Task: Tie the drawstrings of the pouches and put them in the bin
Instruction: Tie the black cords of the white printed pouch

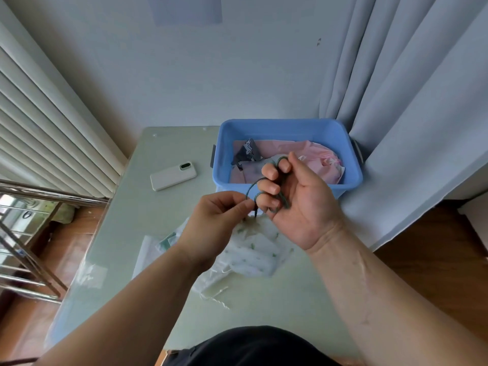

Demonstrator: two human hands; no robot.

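A white pouch with small green marks (260, 253) lies on the pale green table (290, 307), under my hands. Its dark green drawstring (252, 186) rises from the pouch's gathered mouth. My right hand (295, 204) is held palm up above the pouch, and the cord is wound around its curled fingers. My left hand (219, 220) pinches the same cord between thumb and forefinger just to the left. The blue bin (287, 129) stands behind my hands at the table's back right, with pink and dark patterned pouches (311, 153) inside.
A white phone (173, 176) lies on the table left of the bin. More white pouches and clear plastic bags (150, 249) lie at the table's left front. A grey curtain (412, 107) hangs right of the bin. A metal rack (29, 241) stands at the left.
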